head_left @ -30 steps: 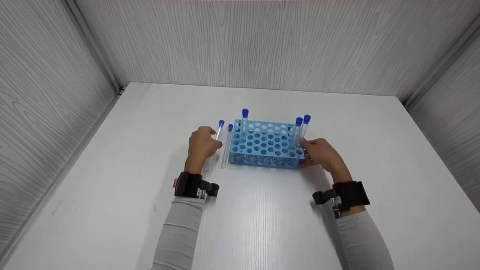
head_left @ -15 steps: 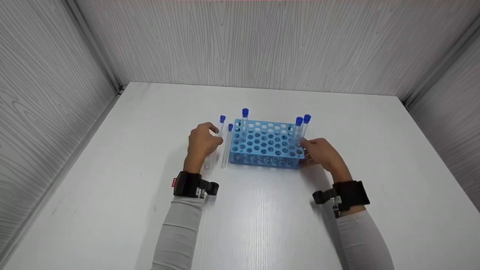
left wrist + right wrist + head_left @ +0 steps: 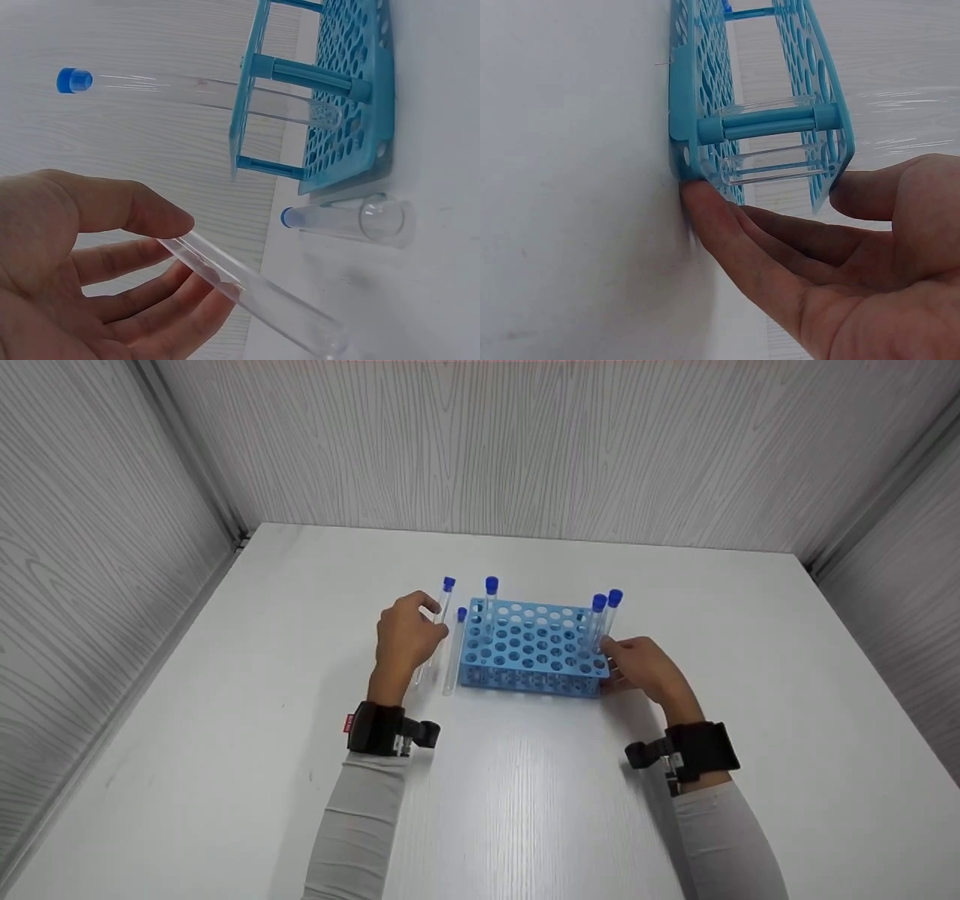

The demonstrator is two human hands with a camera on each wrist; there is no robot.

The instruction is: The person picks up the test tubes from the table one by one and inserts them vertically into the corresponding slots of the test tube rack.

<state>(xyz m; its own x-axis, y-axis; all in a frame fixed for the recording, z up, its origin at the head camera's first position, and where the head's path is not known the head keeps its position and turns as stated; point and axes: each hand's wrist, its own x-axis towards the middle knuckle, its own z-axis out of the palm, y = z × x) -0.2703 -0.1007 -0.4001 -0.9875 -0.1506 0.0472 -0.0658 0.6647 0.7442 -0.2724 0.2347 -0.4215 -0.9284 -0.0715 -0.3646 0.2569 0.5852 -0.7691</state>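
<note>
In the head view, my left hand (image 3: pixel 405 637) pinches a clear test tube (image 3: pixel 277 304) with a blue cap between thumb and fingers. The tube is tilted, cap end away from me. Just right of it a second capped test tube (image 3: pixel 454 656) lies on the table, alongside the light blue test tube rack (image 3: pixel 529 649). My right hand (image 3: pixel 641 664) grips the rack's right end. In the right wrist view its thumb touches the upper plate's edge, and a finger touches the base.
One capped tube (image 3: pixel 490 607) stands upright in the rack's left part. Two more tubes, one of them the front tube (image 3: pixel 596 622), stand near its right end. The white table (image 3: pixel 480 810) meets a grey wood-grain panel (image 3: pixel 480 450) at the back.
My left hand and its test tube have moved away from me and slightly to the right; the tube's cap now stands farther back. The right hand and the rack have stayed put.
</note>
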